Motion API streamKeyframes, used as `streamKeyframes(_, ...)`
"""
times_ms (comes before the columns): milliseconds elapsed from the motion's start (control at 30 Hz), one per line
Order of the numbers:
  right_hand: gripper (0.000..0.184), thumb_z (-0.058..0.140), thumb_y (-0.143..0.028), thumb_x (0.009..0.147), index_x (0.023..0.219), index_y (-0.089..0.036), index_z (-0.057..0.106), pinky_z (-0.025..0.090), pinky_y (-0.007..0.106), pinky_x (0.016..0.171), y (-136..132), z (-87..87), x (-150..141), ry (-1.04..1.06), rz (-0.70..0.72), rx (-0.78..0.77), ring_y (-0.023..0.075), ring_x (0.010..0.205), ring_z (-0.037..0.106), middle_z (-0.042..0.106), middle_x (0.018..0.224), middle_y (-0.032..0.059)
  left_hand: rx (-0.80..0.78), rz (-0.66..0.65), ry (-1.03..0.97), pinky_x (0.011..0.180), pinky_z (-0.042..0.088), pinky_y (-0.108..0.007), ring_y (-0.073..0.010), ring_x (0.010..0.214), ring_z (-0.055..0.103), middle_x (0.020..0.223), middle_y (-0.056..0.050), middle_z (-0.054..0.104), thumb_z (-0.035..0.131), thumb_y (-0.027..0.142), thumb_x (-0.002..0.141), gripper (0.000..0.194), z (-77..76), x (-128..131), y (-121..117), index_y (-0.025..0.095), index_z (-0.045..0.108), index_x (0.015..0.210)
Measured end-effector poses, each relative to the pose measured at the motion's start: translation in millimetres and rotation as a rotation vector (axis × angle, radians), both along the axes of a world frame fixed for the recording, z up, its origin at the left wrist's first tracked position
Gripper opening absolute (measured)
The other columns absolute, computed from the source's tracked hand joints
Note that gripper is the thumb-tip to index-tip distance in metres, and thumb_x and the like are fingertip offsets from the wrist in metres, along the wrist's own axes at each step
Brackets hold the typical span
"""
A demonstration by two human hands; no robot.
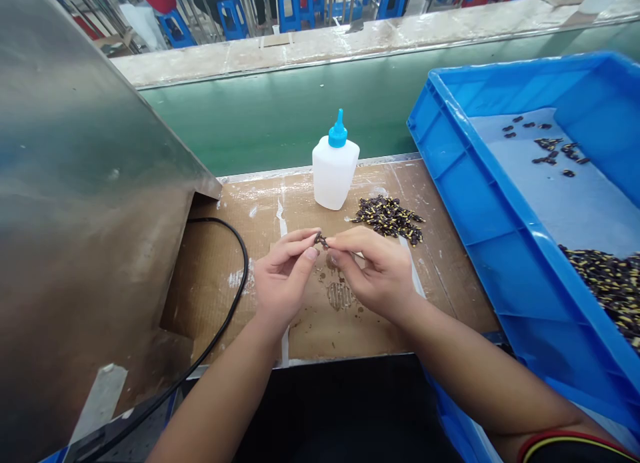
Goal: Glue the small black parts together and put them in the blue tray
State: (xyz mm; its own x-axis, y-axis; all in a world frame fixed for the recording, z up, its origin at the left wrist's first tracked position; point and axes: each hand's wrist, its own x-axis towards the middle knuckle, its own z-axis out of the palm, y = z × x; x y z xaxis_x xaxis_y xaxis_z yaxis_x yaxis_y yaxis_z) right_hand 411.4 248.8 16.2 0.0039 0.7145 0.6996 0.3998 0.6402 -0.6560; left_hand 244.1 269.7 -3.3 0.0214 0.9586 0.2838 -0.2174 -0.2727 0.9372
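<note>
Between the fingertips of both hands is a small dark brown piece (321, 241), too small to name by kind. My left hand (286, 271) pinches one end of it and my right hand (374, 266) pinches the other. Fingers cover much of the piece. Just beyond my right hand lies a pile of small dark and yellow pieces (387, 217) on the cardboard-covered worktop (320, 333). Behind the hands stands a white squeeze bottle (335, 175), upright, with a blue nozzle cap. Wet-looking marks show on the cardboard below my fingers.
A large blue crate (463, 183) at the right holds many dark and yellow pieces. On the left are a metal housing (85, 183) and a black cable (243, 276). A green belt (280, 106) runs across behind the worktop, with blue stools (233, 17) farther off.
</note>
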Motion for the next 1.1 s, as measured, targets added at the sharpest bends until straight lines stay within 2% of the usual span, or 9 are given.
streamKeyframes(67,0.021,0.067,-0.013,0.101,0.111,-0.028,0.077,0.066,0.037,0.081,3,-0.7,3,-0.038,-0.039,0.042,0.0186,0.091,0.076,0.079,0.102,0.0047,0.054,0.027,0.083,0.100,0.062,-0.038,-0.0231,0.109,0.074,0.120,-0.011,0.076,0.083,0.032,0.091,0.016,1.8,-1,0,0.027,0.085,0.105)
streamKeyframes(200,0.030,0.070,-0.008,0.096,0.116,-0.030,0.076,0.066,0.039,0.084,5,-5.5,6,-0.066,-0.089,0.138,0.0199,0.094,0.075,0.078,0.108,0.0048,0.132,0.063,0.192,0.099,0.061,-0.035,-0.0212,0.106,0.074,0.111,-0.009,0.078,0.080,0.028,0.093,0.013,7.4,-1,-1,0.026,0.085,0.104)
streamKeyframes(300,0.038,0.074,-0.007,0.093,0.121,-0.032,0.074,0.067,0.040,0.084,5,-8.9,7,-0.074,-0.055,0.214,0.0214,0.097,0.077,0.079,0.112,0.0044,0.120,0.058,0.184,0.098,0.061,-0.034,-0.0206,0.102,0.074,0.108,-0.009,0.079,0.080,0.026,0.093,0.012,9.5,1,-3,0.024,0.085,0.104)
streamKeyframes(400,0.036,0.075,-0.008,0.093,0.118,-0.034,0.075,0.069,0.040,0.081,5,-8.4,7,-0.105,-0.026,0.257,0.0219,0.094,0.078,0.080,0.111,0.0034,0.073,0.083,0.155,0.095,0.062,-0.033,-0.0211,0.098,0.076,0.106,-0.009,0.080,0.082,0.028,0.091,0.014,8.4,2,-3,0.023,0.084,0.104)
streamKeyframes(667,0.033,0.078,-0.008,0.091,0.115,-0.031,0.077,0.071,0.040,0.078,3,-3.6,4,-0.146,-0.012,0.312,0.0228,0.090,0.079,0.082,0.106,0.0038,0.152,0.130,0.173,0.091,0.064,-0.032,-0.0192,0.093,0.077,0.101,-0.007,0.081,0.081,0.022,0.091,0.011,6.0,-2,-3,0.025,0.084,0.101)
streamKeyframes(867,0.030,0.079,-0.006,0.090,0.112,-0.026,0.076,0.072,0.038,0.077,2,-3.8,1,-0.158,-0.005,0.334,0.0220,0.090,0.079,0.082,0.104,0.0058,0.281,0.152,0.235,0.088,0.063,-0.033,-0.0188,0.093,0.077,0.103,-0.005,0.081,0.078,0.014,0.091,0.016,0.8,-6,-4,0.027,0.082,0.101)
streamKeyframes(1033,0.027,0.080,-0.003,0.088,0.109,-0.020,0.076,0.073,0.037,0.079,0,-1.0,-2,-0.144,0.028,0.334,0.0228,0.091,0.079,0.081,0.102,0.0087,0.282,0.185,0.268,0.084,0.064,-0.033,-0.0202,0.091,0.077,0.101,-0.006,0.081,0.077,0.015,0.091,0.013,-1.1,-5,-5,0.025,0.080,0.097)
streamKeyframes(1100,0.029,0.079,-0.004,0.089,0.111,-0.022,0.077,0.073,0.037,0.080,-1,-0.9,-3,-0.136,0.034,0.319,0.0225,0.090,0.079,0.082,0.103,0.0079,0.285,0.193,0.254,0.083,0.064,-0.032,-0.0192,0.090,0.076,0.100,-0.005,0.080,0.076,0.014,0.091,0.013,-0.5,-4,-6,0.025,0.080,0.096)
